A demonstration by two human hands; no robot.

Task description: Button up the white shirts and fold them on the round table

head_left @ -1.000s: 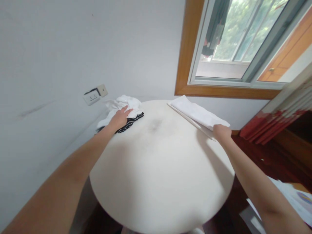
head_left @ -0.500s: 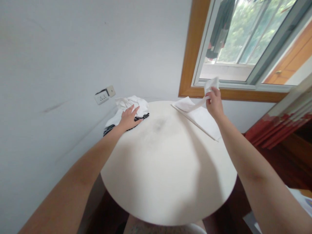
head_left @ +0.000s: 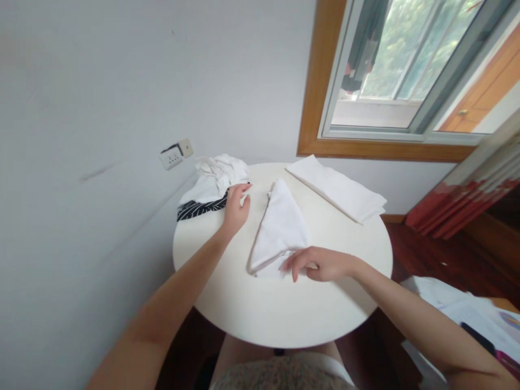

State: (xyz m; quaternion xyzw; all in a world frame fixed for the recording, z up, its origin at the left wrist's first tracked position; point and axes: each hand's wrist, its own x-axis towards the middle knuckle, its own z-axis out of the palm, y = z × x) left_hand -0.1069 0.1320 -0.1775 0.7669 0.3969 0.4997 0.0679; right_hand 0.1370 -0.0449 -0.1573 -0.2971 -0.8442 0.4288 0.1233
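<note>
A white cloth (head_left: 279,229) lies folded in a long triangular shape in the middle of the round white table (head_left: 284,314). My right hand (head_left: 319,264) rests on its near corner, fingers bent down onto the fabric. My left hand (head_left: 236,205) hovers just left of the cloth's far tip, fingers spread and loosely curled, holding nothing. A crumpled pile of white cloths over a black-and-white striped one (head_left: 211,187) sits at the table's far left edge, just beyond my left hand.
A flat stack of folded white cloths (head_left: 337,188) lies at the table's far right. A wall socket (head_left: 174,154) is on the grey wall, a wood-framed window (head_left: 390,76) behind. Red curtain and dark floor lie to the right; papers (head_left: 467,319) at lower right.
My right hand has pulled a white cloth from the stack down onto the middle of the table. My left hand has left the crumpled pile and moved toward the cloth's far tip.
</note>
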